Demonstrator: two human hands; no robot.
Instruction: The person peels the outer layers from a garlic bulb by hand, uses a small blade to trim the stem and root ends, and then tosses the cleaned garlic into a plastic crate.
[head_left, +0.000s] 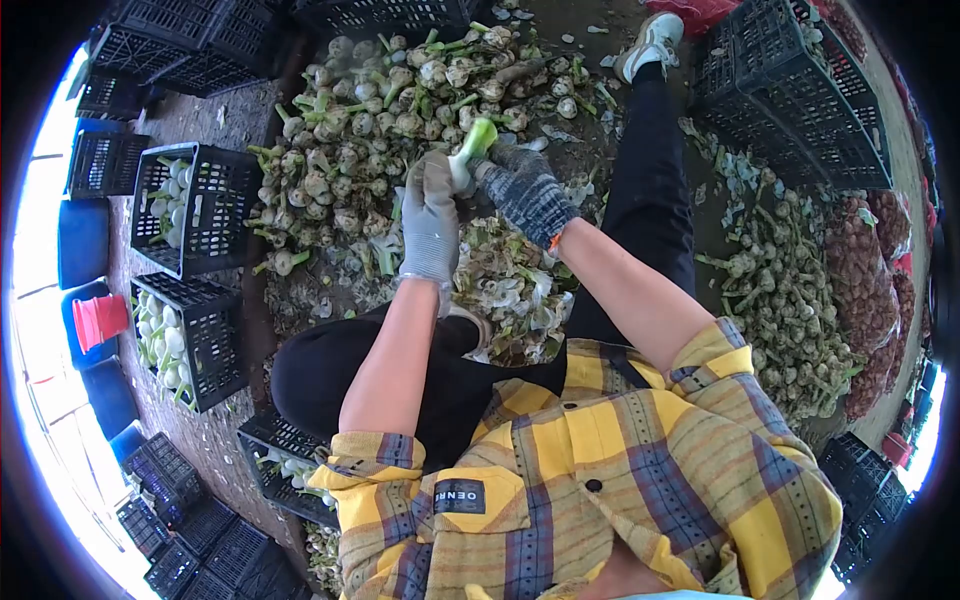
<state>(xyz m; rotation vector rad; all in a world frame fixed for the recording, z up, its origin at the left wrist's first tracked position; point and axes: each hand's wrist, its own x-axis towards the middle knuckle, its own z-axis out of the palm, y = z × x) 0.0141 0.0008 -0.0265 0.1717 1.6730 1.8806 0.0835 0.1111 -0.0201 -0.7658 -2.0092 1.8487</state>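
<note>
Between my two gloved hands is a peeled white garlic bulb (pixel 465 165) with a short green stem pointing up and away. My left hand (pixel 431 215), in a pale grey glove, is closed around the bulb's left side. My right hand (pixel 525 195), in a dark mottled knit glove, closes on it from the right, its fingertips partly hidden. Just beyond lies a big heap of unpeeled garlic bulbs (pixel 345 150) with cut stems. Below the hands, loose garlic skins (pixel 510 290) cover the ground between my legs.
Black crates holding peeled garlic (pixel 215 215) (pixel 215 340) stand along the left, with a red bucket (pixel 100 321) behind them. A large black crate (pixel 790 100) stands at the upper right. More garlic (pixel 790 290) is heaped at right, beside filled net sacks (pixel 862 290).
</note>
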